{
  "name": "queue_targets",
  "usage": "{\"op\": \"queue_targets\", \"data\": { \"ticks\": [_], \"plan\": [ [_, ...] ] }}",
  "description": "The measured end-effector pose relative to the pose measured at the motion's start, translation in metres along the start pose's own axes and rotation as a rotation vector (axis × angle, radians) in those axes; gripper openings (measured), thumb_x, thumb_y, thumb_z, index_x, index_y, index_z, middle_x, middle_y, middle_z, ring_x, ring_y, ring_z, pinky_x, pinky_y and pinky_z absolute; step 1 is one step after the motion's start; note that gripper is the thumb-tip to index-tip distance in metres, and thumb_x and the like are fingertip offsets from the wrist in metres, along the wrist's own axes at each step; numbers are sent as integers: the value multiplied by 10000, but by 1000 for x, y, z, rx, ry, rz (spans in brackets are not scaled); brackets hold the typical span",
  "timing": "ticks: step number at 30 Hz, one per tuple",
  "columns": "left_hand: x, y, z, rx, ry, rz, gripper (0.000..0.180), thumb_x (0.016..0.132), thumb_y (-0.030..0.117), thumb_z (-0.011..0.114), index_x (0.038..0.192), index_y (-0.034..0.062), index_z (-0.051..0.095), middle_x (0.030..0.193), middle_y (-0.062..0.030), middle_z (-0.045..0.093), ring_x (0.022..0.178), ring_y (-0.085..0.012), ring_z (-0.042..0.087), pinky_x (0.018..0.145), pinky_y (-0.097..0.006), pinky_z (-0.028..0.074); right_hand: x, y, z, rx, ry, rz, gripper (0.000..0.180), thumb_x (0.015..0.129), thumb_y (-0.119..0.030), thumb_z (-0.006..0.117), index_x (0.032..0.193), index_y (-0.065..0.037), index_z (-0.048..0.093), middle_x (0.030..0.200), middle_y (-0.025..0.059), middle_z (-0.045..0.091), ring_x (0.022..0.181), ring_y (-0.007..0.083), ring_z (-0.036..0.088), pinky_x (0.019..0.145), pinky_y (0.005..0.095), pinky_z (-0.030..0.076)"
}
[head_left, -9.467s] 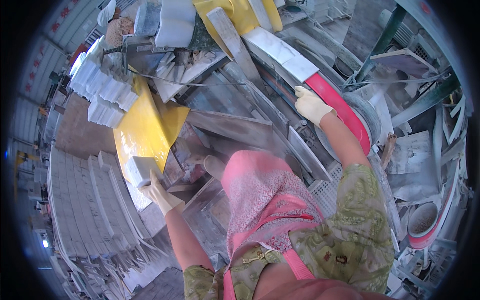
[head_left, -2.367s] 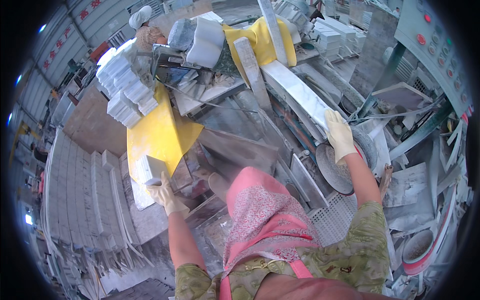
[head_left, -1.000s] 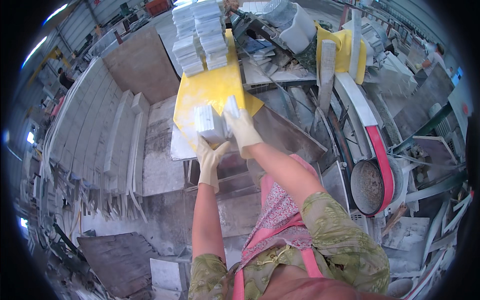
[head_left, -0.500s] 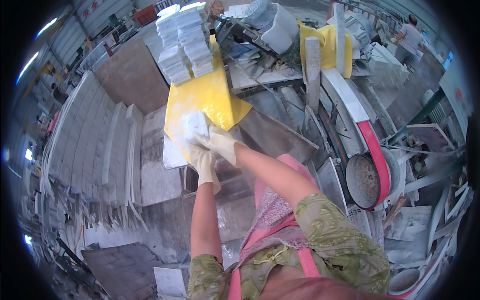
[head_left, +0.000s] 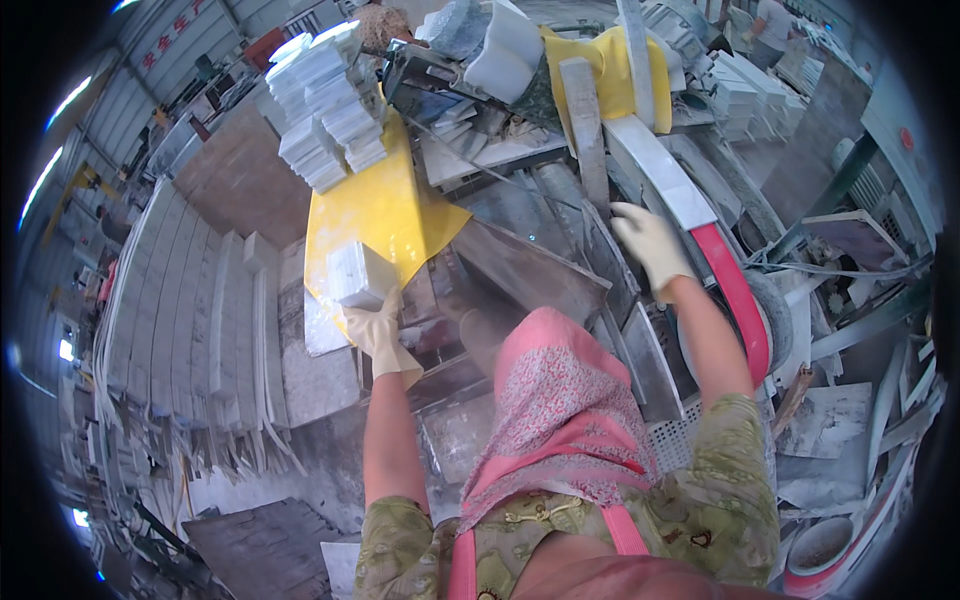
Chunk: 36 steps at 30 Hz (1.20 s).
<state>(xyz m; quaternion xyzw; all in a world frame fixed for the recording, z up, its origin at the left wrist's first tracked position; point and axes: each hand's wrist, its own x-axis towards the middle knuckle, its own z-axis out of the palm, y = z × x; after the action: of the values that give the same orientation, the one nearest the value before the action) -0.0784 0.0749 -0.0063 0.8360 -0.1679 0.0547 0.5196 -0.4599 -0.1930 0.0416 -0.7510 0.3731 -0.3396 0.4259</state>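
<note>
A block-like stack of white stone tiles (head_left: 360, 273) rests near the close end of a yellow sheet (head_left: 365, 212). My left hand (head_left: 378, 335), in a cream rubber glove, grips the stack's near lower edge, thumb on its right side. Off to the right, my gloved right hand (head_left: 650, 245) is held out with its fingers apart and nothing in them. It is nearest an upright grey post (head_left: 585, 125) and a belt machine, whose belt is red (head_left: 730, 280) toward me and pale farther off. A taller pile of white tiles (head_left: 325, 105) stands at the yellow sheet's far end.
Long pale slabs (head_left: 165, 310) lean in a row at the left. A brown board (head_left: 235, 165) stands behind them. Another yellow cloth (head_left: 605, 75) drapes the far end of the belt machine. Stone offcuts (head_left: 835, 440) lie at the right. Another person (head_left: 770, 30) is at the back right.
My right hand has left the tile stack and swung right toward the belt machine. My left hand stays at the stack, which now rests nearer on the yellow sheet. The view has shifted.
</note>
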Motion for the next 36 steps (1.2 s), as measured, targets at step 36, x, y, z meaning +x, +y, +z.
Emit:
{"op": "queue_targets", "data": {
  "ticks": [36],
  "plan": [
    [6, -9, 7, -127, -37, -115, 1021, 716, 302, 907, 1482, -39, 325, 1325, -222, 577, 1186, -306, 591, 1016, -388, 475, 24, 106, -108, -1322, 119, 60, 623, 923, -317, 598, 1446, -28, 420, 1467, 169, 501, 1363, 303, 472, 1143, 438, 349]
  ]
}}
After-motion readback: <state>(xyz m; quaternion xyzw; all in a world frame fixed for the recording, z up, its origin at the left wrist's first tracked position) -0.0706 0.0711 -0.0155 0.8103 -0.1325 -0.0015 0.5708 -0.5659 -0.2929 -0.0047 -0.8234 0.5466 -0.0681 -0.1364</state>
